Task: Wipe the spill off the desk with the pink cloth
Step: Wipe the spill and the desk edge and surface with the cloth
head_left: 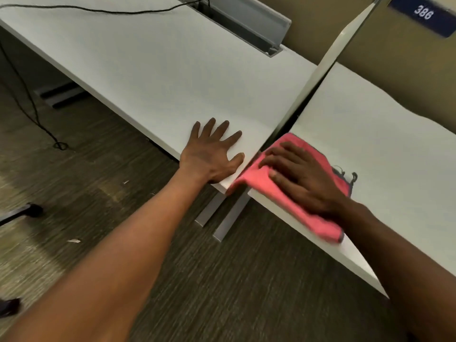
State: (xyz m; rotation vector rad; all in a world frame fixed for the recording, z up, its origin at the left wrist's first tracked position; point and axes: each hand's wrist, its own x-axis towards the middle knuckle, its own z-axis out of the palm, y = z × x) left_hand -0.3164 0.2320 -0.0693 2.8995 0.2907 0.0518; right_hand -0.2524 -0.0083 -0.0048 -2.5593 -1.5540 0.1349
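Note:
The pink cloth (298, 193) lies flat on the front edge of the right white desk (385, 149), hanging a little over the edge and across the gap to the left desk. My right hand (303, 176) presses flat on top of the cloth, fingers spread and pointing left. My left hand (212, 154) rests palm down with fingers apart on the front right corner of the left white desk (153, 70), holding nothing. No spill shows on either desktop.
A thin white divider panel (318, 75) stands between the two desks. A grey cable tray (237, 23) with a black cable (98, 9) sits at the back of the left desk. Metal desk legs (222, 213) stand below. Dark carpet (98, 218) lies underneath.

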